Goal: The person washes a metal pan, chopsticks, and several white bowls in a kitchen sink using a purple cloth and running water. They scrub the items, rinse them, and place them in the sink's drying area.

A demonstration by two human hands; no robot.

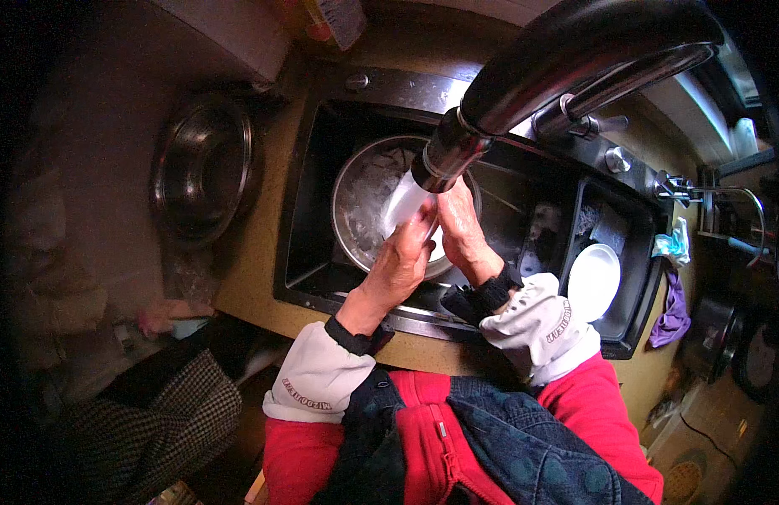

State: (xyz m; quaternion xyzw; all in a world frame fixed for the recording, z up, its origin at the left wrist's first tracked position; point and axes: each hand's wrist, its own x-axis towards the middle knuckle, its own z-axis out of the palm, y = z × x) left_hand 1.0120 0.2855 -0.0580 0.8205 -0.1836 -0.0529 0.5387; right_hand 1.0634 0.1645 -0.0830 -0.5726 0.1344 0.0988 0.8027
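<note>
Water pours from the spout of a black faucet (455,154) into a round metal pot (348,237) in the black sink. My left hand (402,252) is over the pot beside the stream, wet, with its fingers curled. Close against it, my right hand (463,221) reaches over the pot's right side; the spout hides some of its fingertips. Between my hands shows a small part of a white object (437,245), too covered to name. Whether either hand grips it cannot be made out. Splashing water (370,202) fills the pot's left part.
A white oval dish (594,283) leans in the sink's narrow right compartment (623,315). On the counter at right are a purple cloth (670,312) and a pale blue-white cloth (674,243). A large metal basin (203,170) stands left of the sink. The faucet arches overhead.
</note>
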